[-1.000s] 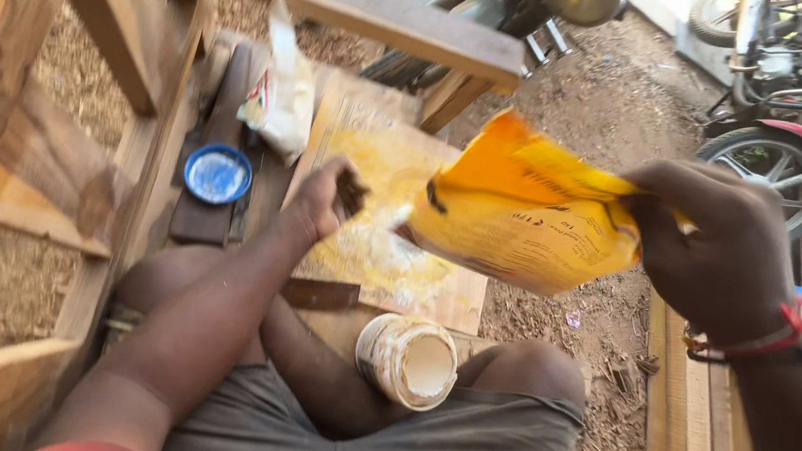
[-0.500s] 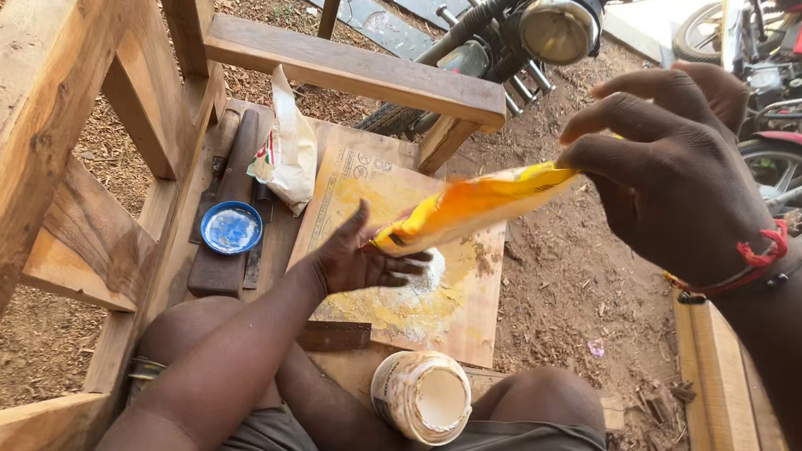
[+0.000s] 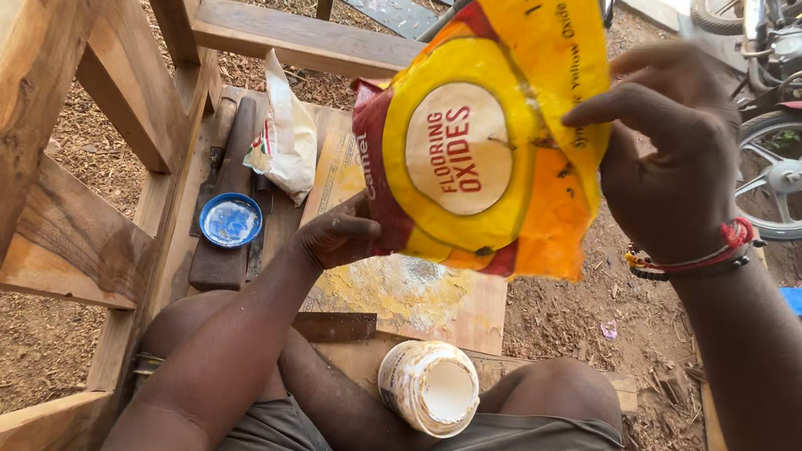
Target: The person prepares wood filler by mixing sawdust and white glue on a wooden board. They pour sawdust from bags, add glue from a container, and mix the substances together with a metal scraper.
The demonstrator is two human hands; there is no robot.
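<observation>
Item: yellow and red powder bag [image 3: 487, 135], now raised upright and facing the camera, where half a second ago it lay tipped over the board. Right hand [image 3: 674, 166] clamped on its right edge; left hand [image 3: 340, 234] closed on its lower left corner. Below the hands: plywood board [image 3: 413, 297] carrying a pale powder heap. Nearer the body: white tub [image 3: 430, 387], open. Left of the left hand: blue lid [image 3: 230, 220], white pouch [image 3: 285, 137]. Pouring looks finished.

Two bags [image 3: 492, 135], one tub [image 3: 430, 387], one lid [image 3: 230, 220].
</observation>
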